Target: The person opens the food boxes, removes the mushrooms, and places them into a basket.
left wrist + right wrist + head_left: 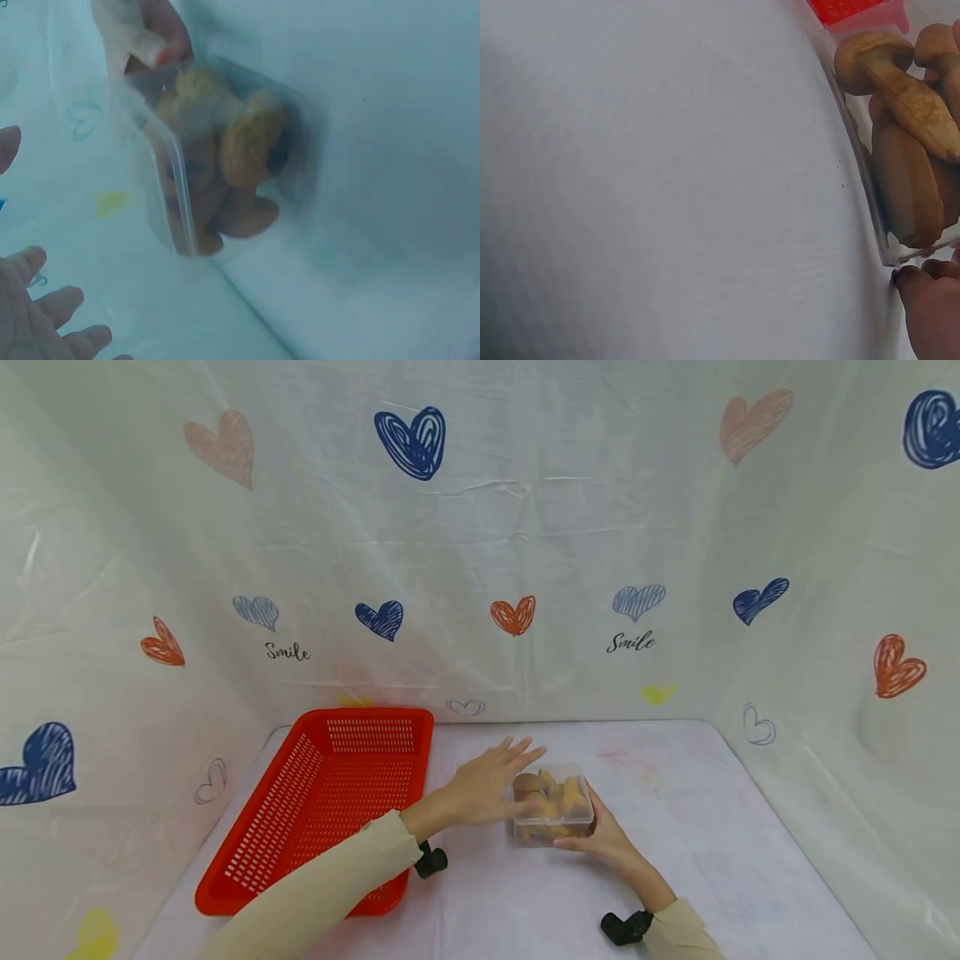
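A clear plastic box with brown mushrooms inside is right of centre over the table. My right hand grips the box by its right side, thumb along the front and fingers behind the edge. To the left of the box, my left hand is spread, its fingers straight and apart. The thumb of that hand overlaps the box's left side in the head view; I cannot tell if it touches. In the left wrist view the left fingers stand apart from the box. Whether the box has a lid on is unclear.
A red perforated plastic basket stands on the left of the white-covered table, partly under the left forearm. A pale curtain with printed hearts hangs behind and at both sides. Each wrist carries a small black camera.
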The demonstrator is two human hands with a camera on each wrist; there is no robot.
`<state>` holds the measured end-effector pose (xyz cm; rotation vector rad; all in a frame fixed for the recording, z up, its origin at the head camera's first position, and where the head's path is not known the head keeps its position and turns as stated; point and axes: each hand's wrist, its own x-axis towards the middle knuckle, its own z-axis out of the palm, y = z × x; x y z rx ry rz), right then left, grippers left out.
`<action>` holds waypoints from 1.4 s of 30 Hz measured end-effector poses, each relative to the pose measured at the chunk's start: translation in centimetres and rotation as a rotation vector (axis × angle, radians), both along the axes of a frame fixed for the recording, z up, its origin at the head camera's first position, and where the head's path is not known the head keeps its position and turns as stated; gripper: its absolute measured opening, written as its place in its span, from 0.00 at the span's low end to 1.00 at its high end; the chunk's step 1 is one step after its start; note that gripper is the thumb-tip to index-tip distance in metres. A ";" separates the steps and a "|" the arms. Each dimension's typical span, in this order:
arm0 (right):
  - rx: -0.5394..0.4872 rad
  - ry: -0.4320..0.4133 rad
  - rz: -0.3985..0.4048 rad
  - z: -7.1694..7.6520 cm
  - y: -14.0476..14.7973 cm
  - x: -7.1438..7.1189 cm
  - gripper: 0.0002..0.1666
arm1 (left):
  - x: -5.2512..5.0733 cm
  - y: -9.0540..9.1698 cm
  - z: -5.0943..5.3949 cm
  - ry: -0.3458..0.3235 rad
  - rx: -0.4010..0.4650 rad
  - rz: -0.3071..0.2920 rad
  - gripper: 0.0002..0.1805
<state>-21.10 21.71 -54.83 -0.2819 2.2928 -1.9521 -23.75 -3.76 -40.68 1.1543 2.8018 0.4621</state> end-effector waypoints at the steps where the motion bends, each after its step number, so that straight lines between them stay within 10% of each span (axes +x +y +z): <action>1: 0.006 0.007 -0.008 0.0 -0.1 0.0 0.72 | 0.1 0.3 -0.3 0.008 -0.001 -0.012 0.45; 15: -0.002 0.055 -0.062 -0.1 -1.0 -0.1 0.74 | 1.0 3.7 -3.3 0.008 -0.045 -0.084 0.39; 42: -0.004 0.084 -0.059 -0.5 -1.4 0.0 0.70 | 3.3 7.4 -6.1 0.443 -0.356 0.003 0.37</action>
